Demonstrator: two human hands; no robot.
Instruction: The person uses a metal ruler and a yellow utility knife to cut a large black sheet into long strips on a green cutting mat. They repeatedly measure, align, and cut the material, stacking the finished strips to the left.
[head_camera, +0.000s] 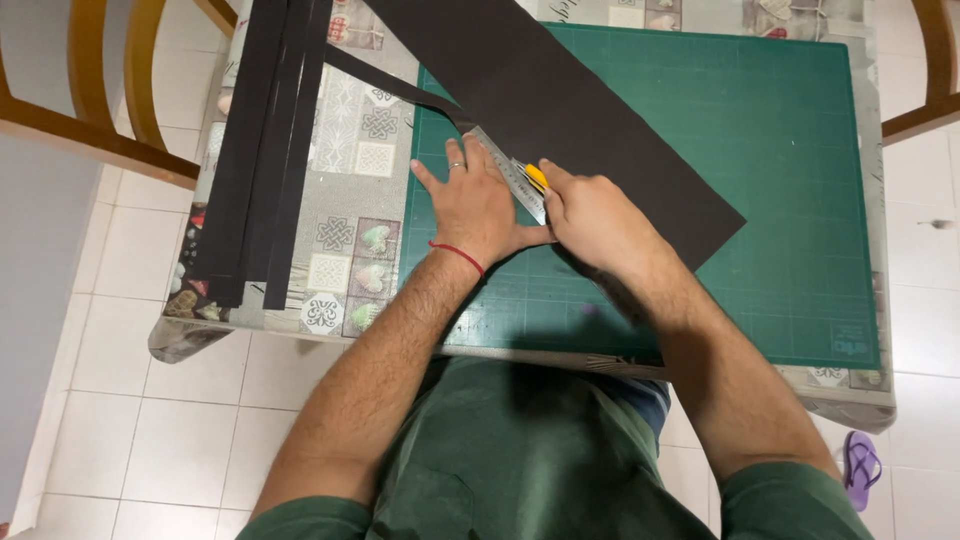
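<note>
We see the left hand (475, 205) pressed flat on a metal ruler (510, 172), fingers spread, not gripping anything, thumb stretched out toward the right hand. A red string sits on its wrist. The right hand (595, 215) is closed around a yellow knife (537, 176), whose tip shows just above its fingers and right beside the ruler's edge. The two hands touch at the thumbs.

The ruler lies along the left edge of a black sheet (580, 110), which runs diagonally from beyond the fingers to under the right hand. A thin strip (385, 82) trails off the sheet, up and left of the left fingers. All this rests on a green mat (790, 150) that reaches well right of the right hand.

Well left of the left fingers a bundle of cut black strips (265, 150) lies on the patterned cloth of the tabletop (350, 240). Wooden chairs (110, 90) stand beyond the corners. A purple sandal (860, 465) is on the tiled floor (140, 440).
</note>
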